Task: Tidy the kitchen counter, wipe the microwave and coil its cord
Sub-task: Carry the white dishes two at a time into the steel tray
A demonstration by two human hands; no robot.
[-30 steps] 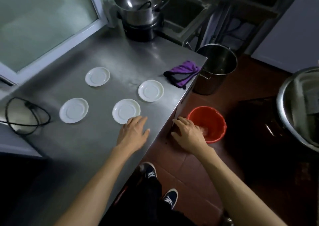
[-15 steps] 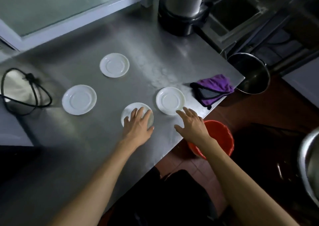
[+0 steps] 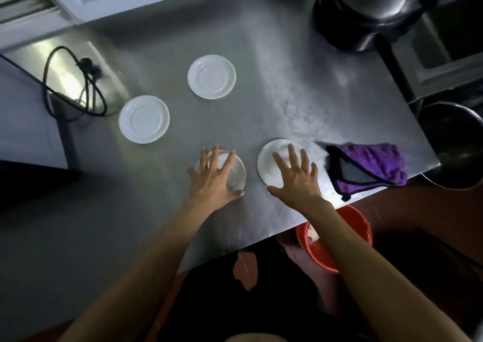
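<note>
Here, left hand (image 3: 213, 178) on round saucer (image 3: 236, 175), brushed steel counter (image 3: 261, 85), crumpled purple cloth (image 3: 376, 162)

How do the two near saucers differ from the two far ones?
The near saucers each lie under a hand: left hand on one, right hand on the other. The far saucers lie untouched and fully visible. The near pair sits by the counter's front edge, the far pair nearer the cord. All four are white, round and flat on the counter.
</note>
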